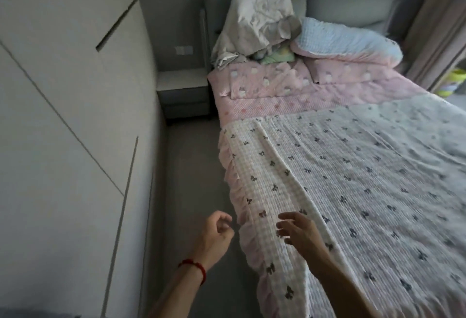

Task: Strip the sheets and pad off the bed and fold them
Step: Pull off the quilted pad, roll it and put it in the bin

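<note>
Our right hand (pixel 298 229) hovers, fingers spread, over the pad (pixel 353 179); our left hand (pixel 216 233), loosely curled and empty, hangs just beside the pad's frill.

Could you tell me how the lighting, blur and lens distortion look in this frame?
Head view: dim, with daylight from the curtain side; wide-angle bending curves the wardrobe lines; the right hand is motion-blurred over the bow-print sheet, the left hand slightly sharper.
</note>
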